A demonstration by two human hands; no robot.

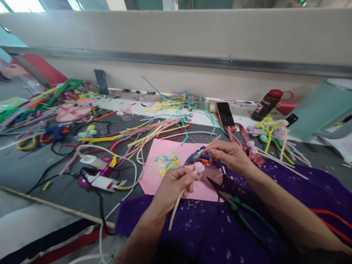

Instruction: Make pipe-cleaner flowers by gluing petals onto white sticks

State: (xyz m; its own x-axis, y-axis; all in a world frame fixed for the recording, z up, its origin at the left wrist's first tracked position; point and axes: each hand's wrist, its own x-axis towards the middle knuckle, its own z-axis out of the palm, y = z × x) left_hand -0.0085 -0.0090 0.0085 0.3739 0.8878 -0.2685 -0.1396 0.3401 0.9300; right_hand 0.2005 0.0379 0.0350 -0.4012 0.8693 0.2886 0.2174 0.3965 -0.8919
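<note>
1. Two bare hands, the left hand (pixel 178 181) and the right hand (pixel 229 156), are close together above a pale pink paper sheet (pixel 150 179), which lies on a dark grey worktop (pixel 16 165).

2. The left hand is clamped, thumb against fingers, on a cream fuzzy stem (pixel 176 209). A small pale lilac flower head (pixel 200 167) shows at the stem's upper end, just beyond the fingertips; the lower end hangs out below the hand.

3. The right hand is at a blue-and-orange plastic glue gun (pixel 216 164), its fingertips drawn together; I cannot tell whether they grip it. The nozzle points left, near the flower head.

4. Done, as far as I can judge: the flower head has its petal shape and sits at the stem's end (whether glued or merely held there does not show). The visible lower stem is plain, so any additions there would be left to do.

5. Small green, yellow and white cut strips (pixel 165 161) lie loose on the sheet, apparently unused. Long-nosed metal pliers with green handles (pixel 233 203) lie untouched by the sheet's near right corner. A bunch of lilac, yellow and cream fuzzy flowers (pixel 264 132), farther right, looks more advanced than the held piece.
</note>
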